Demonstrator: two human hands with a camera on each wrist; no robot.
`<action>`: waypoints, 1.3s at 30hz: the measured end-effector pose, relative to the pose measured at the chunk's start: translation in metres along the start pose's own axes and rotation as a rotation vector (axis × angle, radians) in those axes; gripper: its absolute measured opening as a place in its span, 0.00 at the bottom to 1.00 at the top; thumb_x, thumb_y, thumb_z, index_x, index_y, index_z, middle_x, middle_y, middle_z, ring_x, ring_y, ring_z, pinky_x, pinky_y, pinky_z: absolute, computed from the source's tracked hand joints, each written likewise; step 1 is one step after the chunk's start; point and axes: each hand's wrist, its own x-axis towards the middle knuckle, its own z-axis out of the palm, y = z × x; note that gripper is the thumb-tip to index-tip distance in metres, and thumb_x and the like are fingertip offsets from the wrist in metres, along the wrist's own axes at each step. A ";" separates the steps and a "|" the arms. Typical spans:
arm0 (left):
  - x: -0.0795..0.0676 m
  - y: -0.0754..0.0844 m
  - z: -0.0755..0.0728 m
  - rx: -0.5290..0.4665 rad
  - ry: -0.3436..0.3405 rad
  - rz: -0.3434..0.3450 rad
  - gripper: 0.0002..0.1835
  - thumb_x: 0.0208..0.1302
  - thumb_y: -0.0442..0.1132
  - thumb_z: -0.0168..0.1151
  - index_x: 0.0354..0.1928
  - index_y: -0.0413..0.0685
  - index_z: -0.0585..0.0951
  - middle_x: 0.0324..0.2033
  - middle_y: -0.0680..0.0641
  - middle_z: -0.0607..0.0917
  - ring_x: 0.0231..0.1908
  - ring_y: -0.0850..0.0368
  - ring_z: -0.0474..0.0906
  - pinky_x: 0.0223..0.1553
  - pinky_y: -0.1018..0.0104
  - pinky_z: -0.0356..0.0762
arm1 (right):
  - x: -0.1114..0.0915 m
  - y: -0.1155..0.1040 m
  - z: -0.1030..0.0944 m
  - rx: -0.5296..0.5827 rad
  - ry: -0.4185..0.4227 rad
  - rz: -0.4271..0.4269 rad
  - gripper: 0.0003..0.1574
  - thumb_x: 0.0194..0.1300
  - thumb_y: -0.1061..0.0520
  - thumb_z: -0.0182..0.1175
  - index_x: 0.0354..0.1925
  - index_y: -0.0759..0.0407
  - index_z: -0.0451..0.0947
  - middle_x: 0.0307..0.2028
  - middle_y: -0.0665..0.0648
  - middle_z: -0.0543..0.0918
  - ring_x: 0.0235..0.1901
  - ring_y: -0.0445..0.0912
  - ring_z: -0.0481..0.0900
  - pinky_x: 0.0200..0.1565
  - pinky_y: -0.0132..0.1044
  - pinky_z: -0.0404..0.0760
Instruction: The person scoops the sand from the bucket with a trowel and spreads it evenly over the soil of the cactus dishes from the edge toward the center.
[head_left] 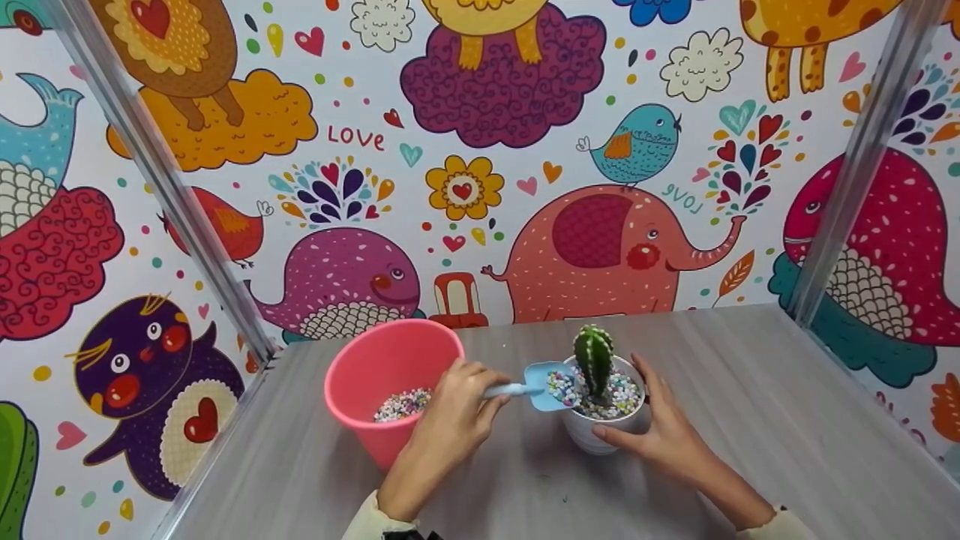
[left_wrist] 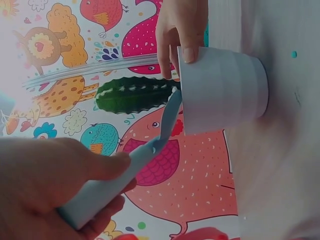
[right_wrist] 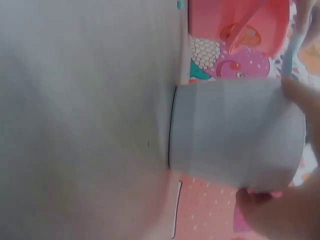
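Note:
My left hand (head_left: pixel 459 409) grips the handle of a light blue toy shovel (head_left: pixel 546 386), its scoop holding colored pebbles at the left rim of a white pot (head_left: pixel 592 433). In the pot a green cactus (head_left: pixel 594 364) stands upright among more multicolored pebbles (head_left: pixel 622 391). My right hand (head_left: pixel 667 431) holds the pot from the right, with the thumb in front and fingers round the far side. In the left wrist view the shovel's tip (left_wrist: pixel 172 112) meets the pot's rim beside the cactus. The right wrist view shows the pot's side (right_wrist: pixel 235 132) between thumb and fingers.
A pink bucket (head_left: pixel 382 360) with pebbles (head_left: pixel 403 405) inside stands left of the pot, partly behind my left forearm. The grey wood-patterned table (head_left: pixel 525 480) bears a few tiny specks. Cartoon-printed walls (head_left: pixel 465 262) with metal corner strips enclose the back and sides.

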 end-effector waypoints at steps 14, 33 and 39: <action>-0.001 0.006 -0.004 -0.035 -0.043 0.011 0.11 0.67 0.42 0.78 0.50 0.50 0.94 0.43 0.52 0.94 0.46 0.58 0.82 0.52 0.60 0.85 | 0.005 0.006 0.003 0.095 -0.030 0.053 0.83 0.55 0.37 0.84 0.88 0.47 0.38 0.86 0.61 0.53 0.81 0.63 0.60 0.78 0.74 0.56; -0.004 0.006 -0.005 -0.070 -0.080 -0.022 0.11 0.67 0.42 0.78 0.49 0.50 0.94 0.43 0.52 0.94 0.45 0.60 0.82 0.49 0.62 0.85 | 0.003 0.008 0.006 0.142 -0.057 0.081 0.85 0.54 0.39 0.85 0.88 0.52 0.36 0.85 0.63 0.54 0.81 0.62 0.59 0.79 0.69 0.60; -0.004 0.005 -0.004 -0.093 -0.113 -0.044 0.11 0.66 0.43 0.79 0.49 0.51 0.94 0.43 0.52 0.94 0.44 0.61 0.81 0.48 0.64 0.85 | 0.004 0.010 0.003 0.227 -0.117 0.047 0.80 0.59 0.45 0.82 0.88 0.51 0.35 0.86 0.62 0.49 0.86 0.63 0.49 0.82 0.66 0.51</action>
